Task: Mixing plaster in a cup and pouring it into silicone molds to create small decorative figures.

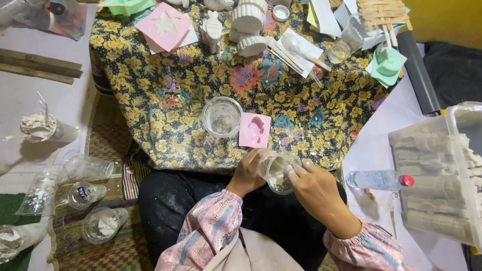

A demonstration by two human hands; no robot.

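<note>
A low table under a yellow-flowered cloth (165, 100) fills the upper middle of the frame, with woven matting at lower left. At lower centre, both hands hold one clear plastic cup (277, 172), tilted and cloudy inside: the left hand (248, 173) wraps its side, the right hand (314, 188) pinches its rim. Just above sit a pink mould (254, 130) and an empty cup (222, 117).

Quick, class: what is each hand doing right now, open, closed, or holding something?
Left hand: closed around the clear plastic cup, holding it.
Right hand: fingers at the same cup's rim, also gripping it.
</note>
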